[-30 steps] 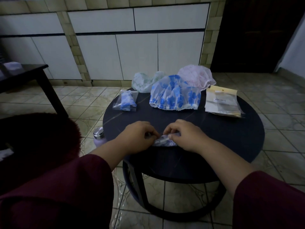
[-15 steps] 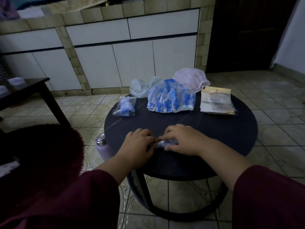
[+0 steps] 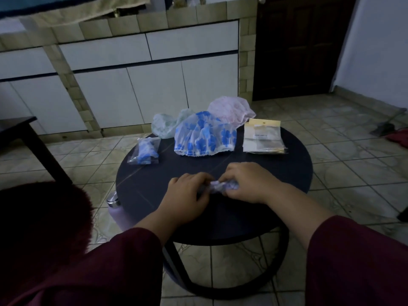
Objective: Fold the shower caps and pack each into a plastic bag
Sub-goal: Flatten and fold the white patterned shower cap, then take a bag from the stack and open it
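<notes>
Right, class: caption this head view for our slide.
Both hands fold a shower cap on a round table, three caps unfolded behind.

A round dark table (image 3: 287,173) carries a bagged blue cap (image 3: 145,151) near its left edge and a stack of flat plastic bags (image 3: 262,138) near its right edge. Along the far edge lie a blue-flowered cap (image 3: 205,138), a green cap (image 3: 165,124) and a pink cap (image 3: 229,111). A small folded cap (image 3: 220,187) rests toward the near edge.
</notes>
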